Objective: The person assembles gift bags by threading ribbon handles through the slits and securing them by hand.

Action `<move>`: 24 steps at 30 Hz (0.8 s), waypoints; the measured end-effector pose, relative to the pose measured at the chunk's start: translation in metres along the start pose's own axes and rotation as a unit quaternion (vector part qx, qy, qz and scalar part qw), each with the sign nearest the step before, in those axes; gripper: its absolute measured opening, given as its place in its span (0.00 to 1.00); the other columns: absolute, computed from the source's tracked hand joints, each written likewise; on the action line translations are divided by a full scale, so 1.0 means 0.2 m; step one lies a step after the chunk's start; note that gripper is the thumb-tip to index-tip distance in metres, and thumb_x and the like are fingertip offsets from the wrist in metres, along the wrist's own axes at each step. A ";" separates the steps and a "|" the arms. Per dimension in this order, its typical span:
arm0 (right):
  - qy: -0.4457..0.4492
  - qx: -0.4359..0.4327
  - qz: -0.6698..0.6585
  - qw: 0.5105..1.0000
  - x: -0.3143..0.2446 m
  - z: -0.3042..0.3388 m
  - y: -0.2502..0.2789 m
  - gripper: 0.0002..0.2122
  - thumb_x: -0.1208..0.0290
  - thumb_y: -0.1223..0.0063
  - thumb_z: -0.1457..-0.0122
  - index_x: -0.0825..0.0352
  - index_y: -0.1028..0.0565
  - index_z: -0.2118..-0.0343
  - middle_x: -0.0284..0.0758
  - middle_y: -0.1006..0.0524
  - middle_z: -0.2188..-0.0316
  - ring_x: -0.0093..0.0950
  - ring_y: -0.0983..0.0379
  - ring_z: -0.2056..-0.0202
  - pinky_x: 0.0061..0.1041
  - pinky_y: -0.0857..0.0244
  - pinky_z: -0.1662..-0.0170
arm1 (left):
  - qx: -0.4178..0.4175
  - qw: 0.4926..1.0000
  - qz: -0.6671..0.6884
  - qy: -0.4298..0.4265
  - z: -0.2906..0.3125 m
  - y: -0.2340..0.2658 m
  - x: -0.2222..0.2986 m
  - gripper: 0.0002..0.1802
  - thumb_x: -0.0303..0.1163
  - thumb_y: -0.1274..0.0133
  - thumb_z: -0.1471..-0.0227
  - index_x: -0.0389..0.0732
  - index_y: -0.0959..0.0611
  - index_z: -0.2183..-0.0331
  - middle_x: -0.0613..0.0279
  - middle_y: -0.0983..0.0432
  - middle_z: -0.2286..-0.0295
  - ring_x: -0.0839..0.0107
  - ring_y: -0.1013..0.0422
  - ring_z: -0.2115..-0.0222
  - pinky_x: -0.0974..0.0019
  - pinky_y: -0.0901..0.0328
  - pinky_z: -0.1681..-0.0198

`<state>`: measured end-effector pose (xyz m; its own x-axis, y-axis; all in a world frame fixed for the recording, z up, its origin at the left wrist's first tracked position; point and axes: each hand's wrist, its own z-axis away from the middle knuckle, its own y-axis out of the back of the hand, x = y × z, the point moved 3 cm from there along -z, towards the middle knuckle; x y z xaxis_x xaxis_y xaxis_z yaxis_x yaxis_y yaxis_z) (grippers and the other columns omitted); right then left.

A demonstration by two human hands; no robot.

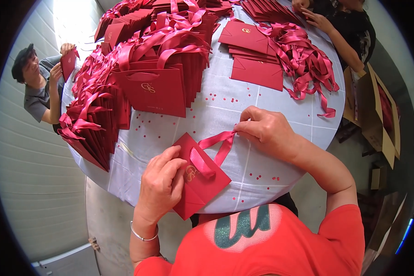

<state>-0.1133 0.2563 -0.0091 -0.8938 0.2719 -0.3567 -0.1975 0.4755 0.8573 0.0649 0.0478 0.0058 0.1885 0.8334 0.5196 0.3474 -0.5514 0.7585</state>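
Observation:
A flat red paper gift bag (pixel 209 186) with gold lettering lies tilted at the table's near edge, its lower corner over the edge. My left hand (pixel 160 181) grips it along its left side, fingers curled and thumb hidden. A pink ribbon (pixel 226 148) loops out from the top of the bag. Beyond the bag to the right, my right hand (pixel 269 135) pinches the ribbon's end between thumb and fingertips, pulling the loop away from the bag.
Stacked red bags with ribbons (pixel 154 89) crowd the table's left and far side. More flat bags (pixel 257 71) lie beside a heap of ribbons (pixel 303 60). Red paper dots dot the pale tablecloth (pixel 216 122). Two other people work around it; a cardboard box (pixel 372 110) stands right.

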 end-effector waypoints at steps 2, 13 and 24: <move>0.048 -0.011 0.024 0.998 0.02 -0.03 -0.02 0.07 0.74 0.44 0.49 0.63 0.21 0.67 0.34 0.24 0.67 0.35 0.22 0.67 0.34 0.26 0.67 | -0.004 1.000 -0.018 -0.016 0.01 0.00 0.01 0.11 0.19 0.40 0.57 0.35 0.20 0.67 0.46 0.24 0.58 0.51 0.26 0.60 0.54 0.32 0.53; 0.083 -0.124 0.088 0.985 0.03 -0.07 -0.05 0.05 0.73 0.48 0.44 0.68 0.28 0.67 0.38 0.29 0.63 0.36 0.27 0.64 0.33 0.29 0.63 | 0.014 0.998 -0.030 0.057 0.05 -0.12 0.01 0.12 0.25 0.36 0.60 0.37 0.24 0.73 0.45 0.28 0.56 0.49 0.31 0.55 0.52 0.37 0.50; 0.095 -0.145 0.098 0.980 0.08 -0.07 -0.01 0.06 0.70 0.48 0.43 0.67 0.26 0.67 0.37 0.27 0.64 0.37 0.28 0.63 0.36 0.32 0.58 | 0.055 0.993 -0.072 0.069 0.03 -0.19 -0.05 0.14 0.23 0.38 0.63 0.39 0.28 0.75 0.49 0.29 0.59 0.53 0.33 0.60 0.55 0.39 0.55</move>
<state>-0.1333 0.2481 -0.0116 -0.9793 0.1614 -0.1224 -0.0955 0.1648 0.9817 0.0563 0.0608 -0.0303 0.0038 0.8860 0.4637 0.4613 -0.4130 0.7852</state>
